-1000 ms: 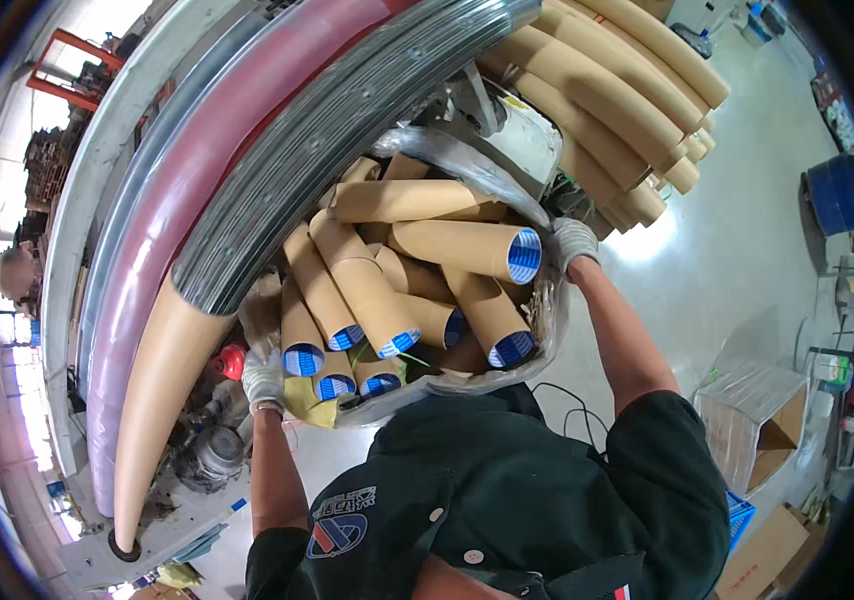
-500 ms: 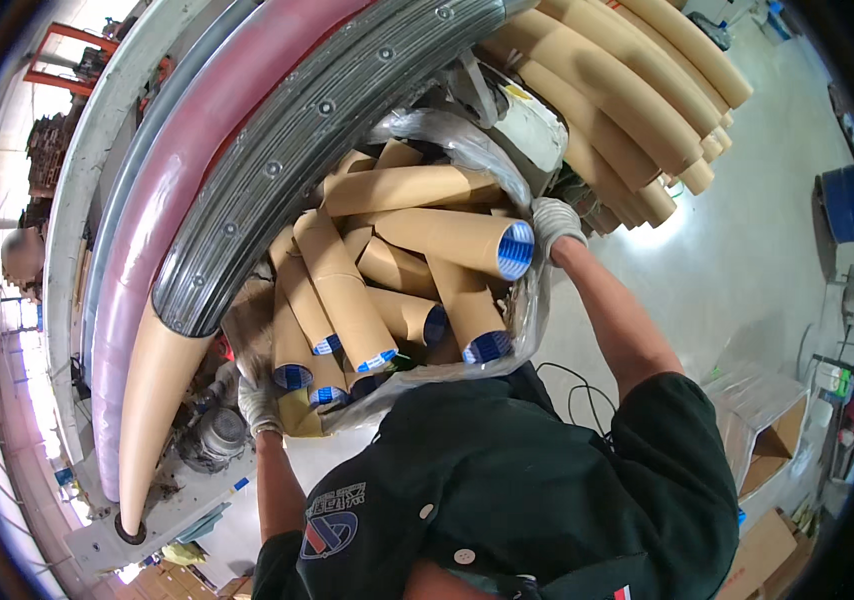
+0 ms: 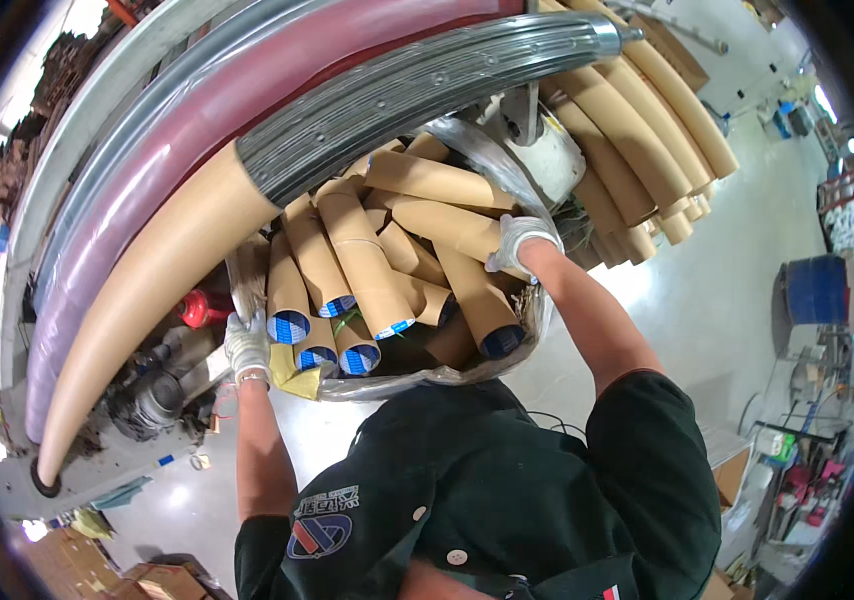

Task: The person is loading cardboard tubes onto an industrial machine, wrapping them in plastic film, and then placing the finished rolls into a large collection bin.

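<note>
Several brown cardboard tubes (image 3: 357, 250), some with blue printed inner walls, lie in a pile in a container lined with clear plastic (image 3: 427, 378). My right hand (image 3: 525, 245), in a white knit glove, is closed over the near end of one cardboard tube (image 3: 442, 224) at the right of the pile, hiding its opening. My left hand (image 3: 247, 346), gloved too, is closed on the container's left edge, beside a yellowish flap (image 3: 293, 374); its fingertips are partly hidden.
A ribbed metal roller (image 3: 397, 95) with a long brown tube (image 3: 152, 255) spans above the pile. Behind it runs a pink film roll (image 3: 217, 130). Long cardboard tubes (image 3: 637, 140) are stacked at the far right. A motor-like machine part (image 3: 152, 400) sits left of my left hand.
My right hand has moved from the container's right rim onto a tube's end. My left hand stays at the left edge. The view has shifted, and the roller appears farther off.
</note>
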Demonstrator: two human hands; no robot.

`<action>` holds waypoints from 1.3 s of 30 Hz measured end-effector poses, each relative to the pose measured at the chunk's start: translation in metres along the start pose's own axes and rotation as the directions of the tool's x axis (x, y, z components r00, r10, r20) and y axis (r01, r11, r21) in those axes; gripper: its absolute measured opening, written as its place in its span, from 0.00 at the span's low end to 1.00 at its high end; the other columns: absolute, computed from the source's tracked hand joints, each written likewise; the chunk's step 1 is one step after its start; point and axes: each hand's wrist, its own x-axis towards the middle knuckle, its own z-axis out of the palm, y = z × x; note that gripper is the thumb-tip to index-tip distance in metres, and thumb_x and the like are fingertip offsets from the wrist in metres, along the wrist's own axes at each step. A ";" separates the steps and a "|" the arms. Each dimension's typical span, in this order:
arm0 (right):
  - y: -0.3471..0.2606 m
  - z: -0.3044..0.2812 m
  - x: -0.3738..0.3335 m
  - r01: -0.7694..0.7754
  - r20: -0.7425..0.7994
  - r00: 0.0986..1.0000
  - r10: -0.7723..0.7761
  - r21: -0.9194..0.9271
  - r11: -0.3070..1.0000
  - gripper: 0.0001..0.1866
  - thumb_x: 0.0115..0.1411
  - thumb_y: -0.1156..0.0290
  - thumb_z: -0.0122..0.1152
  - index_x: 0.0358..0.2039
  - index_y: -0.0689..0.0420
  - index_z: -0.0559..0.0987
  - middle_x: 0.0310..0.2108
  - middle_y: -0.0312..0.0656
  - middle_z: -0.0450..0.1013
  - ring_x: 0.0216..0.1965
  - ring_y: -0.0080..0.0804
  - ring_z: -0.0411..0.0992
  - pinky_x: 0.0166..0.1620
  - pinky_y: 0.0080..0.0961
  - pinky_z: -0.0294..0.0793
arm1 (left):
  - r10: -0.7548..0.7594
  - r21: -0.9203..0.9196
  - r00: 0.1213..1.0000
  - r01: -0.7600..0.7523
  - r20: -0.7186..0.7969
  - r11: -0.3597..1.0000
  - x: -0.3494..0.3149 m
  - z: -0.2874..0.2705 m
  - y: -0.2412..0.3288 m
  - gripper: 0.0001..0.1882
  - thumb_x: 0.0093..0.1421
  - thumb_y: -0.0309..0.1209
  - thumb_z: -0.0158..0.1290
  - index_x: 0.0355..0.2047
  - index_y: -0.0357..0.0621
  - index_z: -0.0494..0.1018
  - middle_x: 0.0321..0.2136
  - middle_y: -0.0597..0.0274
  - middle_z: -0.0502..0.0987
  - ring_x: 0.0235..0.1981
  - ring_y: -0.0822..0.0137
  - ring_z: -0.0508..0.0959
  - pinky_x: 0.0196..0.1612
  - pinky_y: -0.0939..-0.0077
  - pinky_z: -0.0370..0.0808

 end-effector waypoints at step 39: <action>-0.094 -0.107 -0.013 0.258 -0.621 0.667 -0.412 0.711 -0.654 0.14 0.48 0.73 0.65 0.36 0.54 0.74 0.35 0.32 0.69 0.37 0.23 0.67 0.46 0.24 0.67 | 0.652 0.435 0.707 -0.514 -0.272 0.739 -0.066 -0.130 0.271 0.47 0.31 0.37 0.64 0.55 0.45 0.58 0.54 0.52 0.62 0.57 0.51 0.59 0.61 0.57 0.50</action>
